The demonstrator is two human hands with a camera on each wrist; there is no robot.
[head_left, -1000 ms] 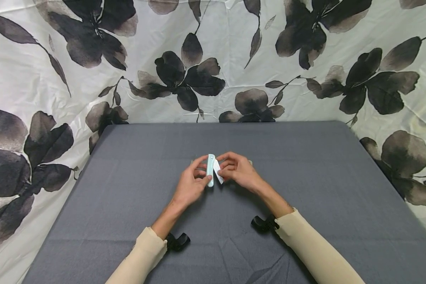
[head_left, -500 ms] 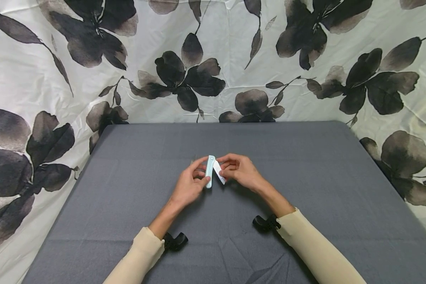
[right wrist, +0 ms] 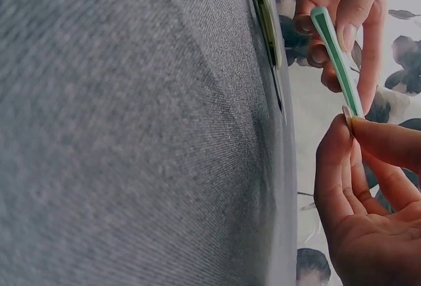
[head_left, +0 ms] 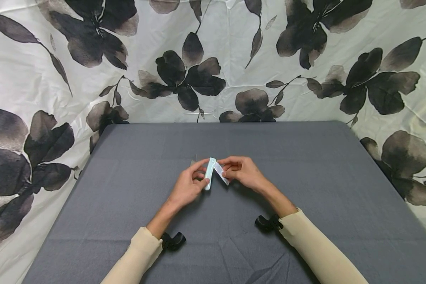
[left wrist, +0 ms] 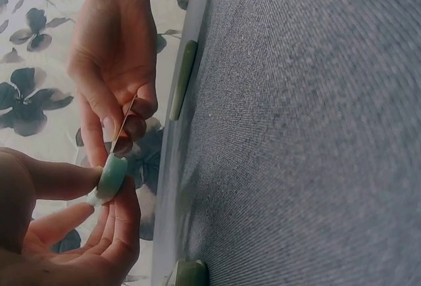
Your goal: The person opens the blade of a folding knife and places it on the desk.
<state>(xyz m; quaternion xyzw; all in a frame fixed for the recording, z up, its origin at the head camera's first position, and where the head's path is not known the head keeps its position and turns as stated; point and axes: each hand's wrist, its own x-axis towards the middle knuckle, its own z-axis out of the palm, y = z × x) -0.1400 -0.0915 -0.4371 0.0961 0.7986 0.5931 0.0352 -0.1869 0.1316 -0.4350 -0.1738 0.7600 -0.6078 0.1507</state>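
A folding knife (head_left: 209, 174) with a pale mint handle and a white blade (head_left: 221, 173) is held between both hands, partly unfolded in an upside-down V with the pivot at the far end. My left hand (head_left: 189, 185) grips the handle between thumb and fingers. The thumb and fingers of my right hand (head_left: 244, 172) pinch the blade. In the left wrist view the blade (left wrist: 123, 125) shows edge-on, rising from the mint handle (left wrist: 112, 179). From the right wrist, the slotted side of the handle (right wrist: 339, 62) is visible.
A grey cloth (head_left: 213, 244) covers the table. Low green objects lie on it behind the hands, one long and slim (left wrist: 184, 79), another (left wrist: 189, 273) cut off by the frame edge. In the right wrist view a green-handled item (right wrist: 265, 20) lies on the cloth. A floral curtain (head_left: 234, 59) hangs behind.
The blade has swung further from the handle, widening the angle between them. My right hand has shifted slightly right, my left slightly left, and the knife a little nearer.
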